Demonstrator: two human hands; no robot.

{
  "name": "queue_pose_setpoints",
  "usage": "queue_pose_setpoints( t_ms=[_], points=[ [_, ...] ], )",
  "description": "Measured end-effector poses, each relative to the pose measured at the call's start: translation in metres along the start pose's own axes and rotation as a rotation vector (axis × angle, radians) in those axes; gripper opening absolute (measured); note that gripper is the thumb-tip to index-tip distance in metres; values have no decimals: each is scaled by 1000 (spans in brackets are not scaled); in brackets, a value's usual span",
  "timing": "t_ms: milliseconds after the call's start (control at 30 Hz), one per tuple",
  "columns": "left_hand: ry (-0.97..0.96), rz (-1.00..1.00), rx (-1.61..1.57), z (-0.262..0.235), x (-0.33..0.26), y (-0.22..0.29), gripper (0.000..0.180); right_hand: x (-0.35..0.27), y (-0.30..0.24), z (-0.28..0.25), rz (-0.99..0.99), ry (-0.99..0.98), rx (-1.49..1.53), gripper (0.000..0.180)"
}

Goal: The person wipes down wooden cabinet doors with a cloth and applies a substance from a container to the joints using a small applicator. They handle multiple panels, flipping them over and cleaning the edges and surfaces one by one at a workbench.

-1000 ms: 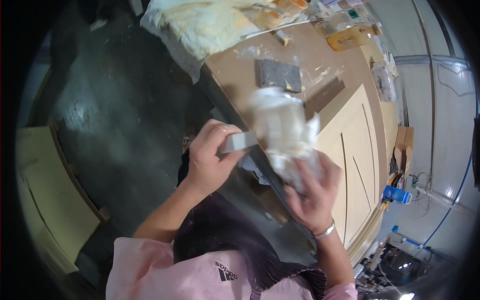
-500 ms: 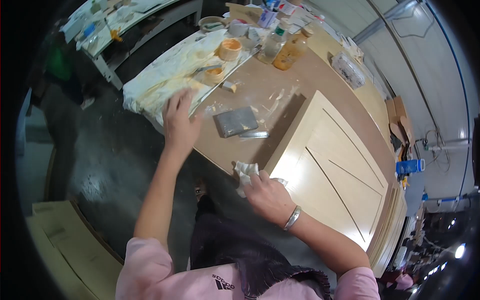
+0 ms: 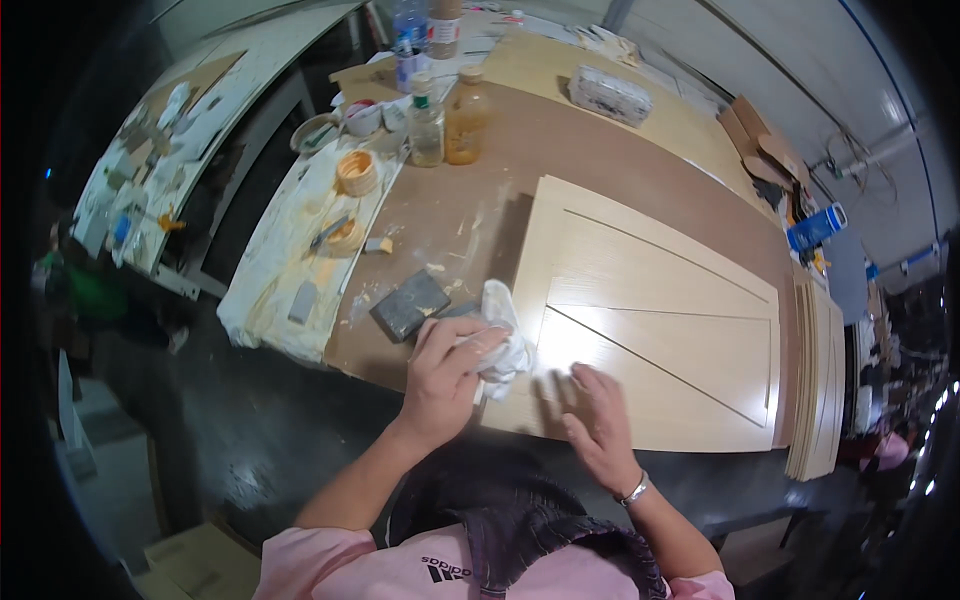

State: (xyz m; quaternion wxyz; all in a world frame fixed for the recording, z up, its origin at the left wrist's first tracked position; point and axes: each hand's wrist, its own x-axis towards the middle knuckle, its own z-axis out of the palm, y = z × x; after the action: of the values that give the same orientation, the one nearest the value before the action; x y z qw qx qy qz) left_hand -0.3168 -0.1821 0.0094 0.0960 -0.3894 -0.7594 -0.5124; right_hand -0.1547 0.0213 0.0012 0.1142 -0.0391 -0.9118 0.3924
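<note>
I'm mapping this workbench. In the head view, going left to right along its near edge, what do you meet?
Stained white cloth sheet draped over the bench end → dark grey rectangular sanding block → left hand gripping a crumpled white rag → right hand flat on the pale wooden cabinet door panel.

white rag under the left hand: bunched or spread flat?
Bunched. The crumpled white cloth rag sits in a wad under the left hand at the pale wooden door panel's corner, folds sticking up.

Left hand [image 3: 445,375] is curled, its fingers [image 3: 470,345] bent shut. Right hand [image 3: 600,425] lies flat, palm down, fingers spread.
</note>
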Motion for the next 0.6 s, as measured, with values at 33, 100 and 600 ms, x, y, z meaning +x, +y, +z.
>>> queue_pose_setpoints(
  t_ms=[33,100,600],
  points=[
    [-102,19,29,8,9,1,44,-7,11,-3,51,42,-141,61],
    [-251,147,93,40,20,-24,40,-18,23,2,137,100,-328,57],
    [-824,306,-8,31,1,-26,35,-23,24,12,122,137,-570,56]
  ],
)
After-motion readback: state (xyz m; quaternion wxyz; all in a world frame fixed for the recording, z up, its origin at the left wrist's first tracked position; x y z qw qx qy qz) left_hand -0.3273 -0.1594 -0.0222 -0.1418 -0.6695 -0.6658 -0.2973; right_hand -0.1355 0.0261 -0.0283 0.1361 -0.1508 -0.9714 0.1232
